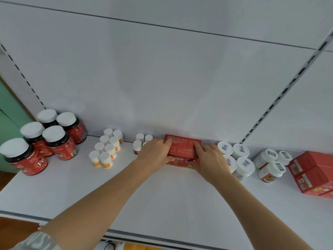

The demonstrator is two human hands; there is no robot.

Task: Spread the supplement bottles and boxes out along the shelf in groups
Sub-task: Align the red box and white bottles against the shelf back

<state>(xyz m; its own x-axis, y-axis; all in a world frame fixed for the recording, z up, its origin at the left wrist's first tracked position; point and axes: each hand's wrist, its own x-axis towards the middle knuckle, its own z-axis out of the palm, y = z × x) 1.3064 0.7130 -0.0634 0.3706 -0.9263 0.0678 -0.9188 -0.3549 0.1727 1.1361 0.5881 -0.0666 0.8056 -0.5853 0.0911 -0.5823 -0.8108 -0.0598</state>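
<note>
Both hands on one red box (183, 147), standing at the back of the white shelf (162, 192), against the rear panel (162, 78), about 12 o'clock from the person. Left hand (155, 156) gripping the left end of the box, fingers (168, 141) laid over the top, thumb on the front face. Right hand (210, 159) gripping the right end the same way, index finger stretched over the top, thumb low on the front face. Fingers of both hands narrow, closed on the box.

At 9 o'clock from the box, just behind the left hand, a few small white-capped bottles (140, 141), partly hidden. Further at 9 o'clock, a double row of small bottles with yellow labels (106, 148). At the far left, five big dark bottles with red labels (45, 139) and white caps, tight together.

At 3 o'clock from the box, just beside the right hand, four white jars (239, 159). Further right, three white jars with orange labels (272, 165). At the far right edge, stacked red boxes (311, 172), partly out of view.

A patterned sleeve (36, 240) at the bottom left corner.
</note>
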